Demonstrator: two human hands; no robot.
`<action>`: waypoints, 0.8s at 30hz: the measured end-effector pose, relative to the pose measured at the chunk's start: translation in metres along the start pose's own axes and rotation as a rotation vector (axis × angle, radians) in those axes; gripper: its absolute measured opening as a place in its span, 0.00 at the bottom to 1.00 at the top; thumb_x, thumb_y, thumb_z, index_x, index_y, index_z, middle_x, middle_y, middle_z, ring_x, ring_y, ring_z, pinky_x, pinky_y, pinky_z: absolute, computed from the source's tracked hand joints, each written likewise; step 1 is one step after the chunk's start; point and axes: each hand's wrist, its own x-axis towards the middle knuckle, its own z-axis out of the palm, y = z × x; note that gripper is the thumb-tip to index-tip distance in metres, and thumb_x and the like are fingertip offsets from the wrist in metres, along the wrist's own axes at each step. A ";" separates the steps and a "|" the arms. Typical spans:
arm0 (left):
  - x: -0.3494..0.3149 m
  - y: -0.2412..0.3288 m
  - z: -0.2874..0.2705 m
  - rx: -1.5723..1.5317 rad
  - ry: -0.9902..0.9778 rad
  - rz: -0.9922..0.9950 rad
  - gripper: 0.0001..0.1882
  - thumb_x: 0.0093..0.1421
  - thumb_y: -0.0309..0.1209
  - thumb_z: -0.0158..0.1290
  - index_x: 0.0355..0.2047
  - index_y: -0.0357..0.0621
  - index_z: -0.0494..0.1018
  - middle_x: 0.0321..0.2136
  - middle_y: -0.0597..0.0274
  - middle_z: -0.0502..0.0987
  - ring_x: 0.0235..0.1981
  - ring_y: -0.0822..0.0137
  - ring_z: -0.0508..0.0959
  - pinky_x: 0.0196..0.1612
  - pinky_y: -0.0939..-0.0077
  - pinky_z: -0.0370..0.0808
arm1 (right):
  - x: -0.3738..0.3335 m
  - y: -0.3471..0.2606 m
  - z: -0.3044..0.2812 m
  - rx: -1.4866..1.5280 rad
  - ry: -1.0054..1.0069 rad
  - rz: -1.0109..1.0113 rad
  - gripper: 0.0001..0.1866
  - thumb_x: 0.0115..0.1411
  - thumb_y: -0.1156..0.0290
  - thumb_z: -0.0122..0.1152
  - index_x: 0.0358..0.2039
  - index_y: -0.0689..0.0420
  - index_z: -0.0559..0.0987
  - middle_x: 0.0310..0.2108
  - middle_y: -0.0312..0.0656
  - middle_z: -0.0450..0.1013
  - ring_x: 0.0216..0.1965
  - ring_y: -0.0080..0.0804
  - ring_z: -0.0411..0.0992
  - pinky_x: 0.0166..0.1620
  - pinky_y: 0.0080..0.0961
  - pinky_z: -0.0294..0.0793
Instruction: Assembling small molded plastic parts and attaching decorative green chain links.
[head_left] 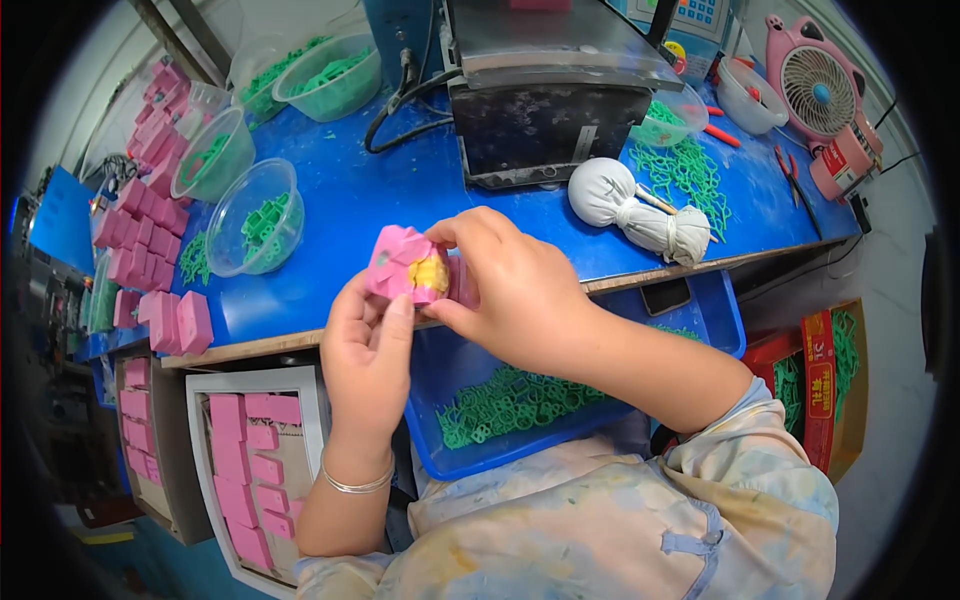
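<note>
Over the front edge of the blue table I hold a faceted pink block [399, 258], with a yellow lump [430, 272] set in its right side. My left hand [368, 325] is closed around its lower left side, with the thumb up against it. My right hand [510, 285] grips it from the right, fingers over the top and thumb underneath. Part of the block is hidden behind the right fingers. Just below both hands lies a blue tray [425, 425] holding many small green openwork pieces [520, 405].
Pink blocks [150, 235] stand stacked at the left, beside clear bowls [250, 170] of green pieces. A black machine [550, 130] stands at the back. To its right lie a tied white cloth bundle [640, 210], pliers [795, 185] and a pink fan [815, 85]. A white-framed tray [205, 385] sits lower left.
</note>
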 end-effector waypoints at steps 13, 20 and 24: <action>0.007 0.001 -0.005 0.649 -0.058 0.352 0.16 0.42 0.25 0.62 0.32 0.36 0.73 0.26 0.58 0.74 0.27 0.64 0.74 0.33 0.75 0.70 | -0.004 0.001 -0.033 0.371 -0.208 0.069 0.18 0.44 0.74 0.62 0.38 0.63 0.74 0.31 0.46 0.69 0.30 0.37 0.71 0.36 0.30 0.71; -0.025 0.025 0.000 0.133 -0.179 0.104 0.19 0.40 0.24 0.64 0.35 0.33 0.73 0.33 0.57 0.73 0.33 0.67 0.73 0.38 0.76 0.69 | -0.030 0.001 -0.050 0.699 -0.322 0.047 0.12 0.51 0.76 0.61 0.37 0.65 0.74 0.33 0.42 0.72 0.36 0.24 0.71 0.39 0.23 0.75; -0.027 0.019 -0.012 -0.124 -0.394 0.088 0.21 0.42 0.23 0.63 0.39 0.32 0.73 0.39 0.55 0.71 0.40 0.67 0.71 0.44 0.75 0.68 | -0.050 0.004 -0.041 0.986 -0.243 0.087 0.13 0.48 0.78 0.64 0.36 0.63 0.75 0.34 0.41 0.71 0.37 0.26 0.71 0.40 0.24 0.76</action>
